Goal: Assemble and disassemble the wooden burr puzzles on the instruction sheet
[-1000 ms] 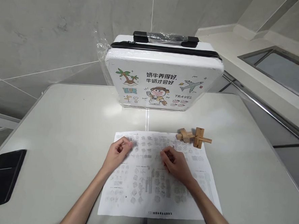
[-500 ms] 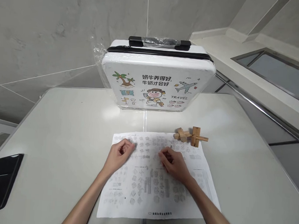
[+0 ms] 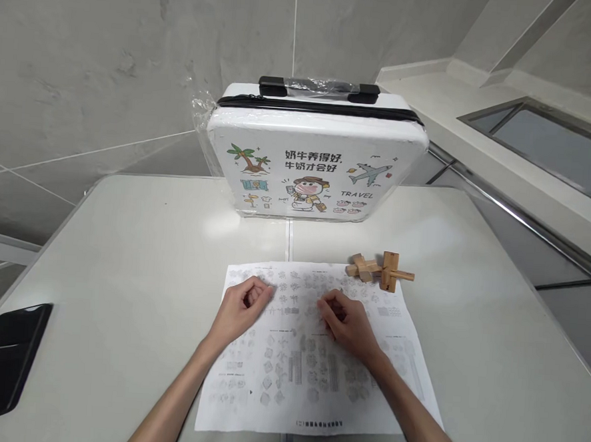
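Observation:
A white printed sheet (image 3: 306, 375) covered with small grey diagrams lies on the table in front of me. My left hand (image 3: 240, 311) rests on its upper left part with the fingers curled in loosely and nothing visible in them. My right hand (image 3: 349, 324) rests on the sheet's upper middle, fingers also curled, nothing visible in them. A wooden interlocking puzzle (image 3: 380, 271) sits at the sheet's top right corner, a short way beyond my right hand and untouched.
A white case (image 3: 314, 159) with cartoon travel pictures and a black handle stands upright at the back of the white table (image 3: 123, 257). A black phone (image 3: 4, 356) lies near the left edge. A railing and ledge run along the right.
Both hands stay curled on the sheet in nearly the same place. Only the camera view has shifted slightly.

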Demonstrator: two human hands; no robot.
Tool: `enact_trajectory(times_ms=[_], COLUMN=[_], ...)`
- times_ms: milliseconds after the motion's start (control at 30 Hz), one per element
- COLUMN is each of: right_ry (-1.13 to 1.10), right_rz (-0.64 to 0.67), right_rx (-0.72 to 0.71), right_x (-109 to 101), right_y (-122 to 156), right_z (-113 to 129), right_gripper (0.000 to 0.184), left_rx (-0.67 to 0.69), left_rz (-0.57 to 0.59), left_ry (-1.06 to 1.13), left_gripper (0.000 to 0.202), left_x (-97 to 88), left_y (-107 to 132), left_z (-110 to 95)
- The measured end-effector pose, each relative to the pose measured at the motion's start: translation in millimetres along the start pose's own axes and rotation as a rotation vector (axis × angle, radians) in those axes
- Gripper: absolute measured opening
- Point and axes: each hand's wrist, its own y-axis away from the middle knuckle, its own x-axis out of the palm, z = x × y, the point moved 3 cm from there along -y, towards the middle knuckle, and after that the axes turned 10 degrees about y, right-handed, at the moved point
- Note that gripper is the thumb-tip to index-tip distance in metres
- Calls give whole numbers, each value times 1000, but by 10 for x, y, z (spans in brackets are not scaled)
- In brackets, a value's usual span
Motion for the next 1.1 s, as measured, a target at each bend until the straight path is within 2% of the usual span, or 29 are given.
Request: enact_trajectory(times_ms=[300, 733, 933, 1100], right_ry=[-26, -248, -481, -725], right_rz=[-13, -63, -82, -143], right_rx=[40, 202, 203, 171], right_x=[18, -95, -134, -247], right_y=[2, -36, -35, -67], right_z=[-47, -62, -160, -142], right_gripper=[39, 45, 44, 52], left_rx=[-6, 10, 2, 9], left_rz=[5, 3, -8, -8], left_ry=[-10, -30, -40, -44], left_gripper=[38, 39, 38, 37], left_x=[1, 8, 14, 4], left_y=[-1, -20, -22, -31], left_z=[24, 24, 25, 23])
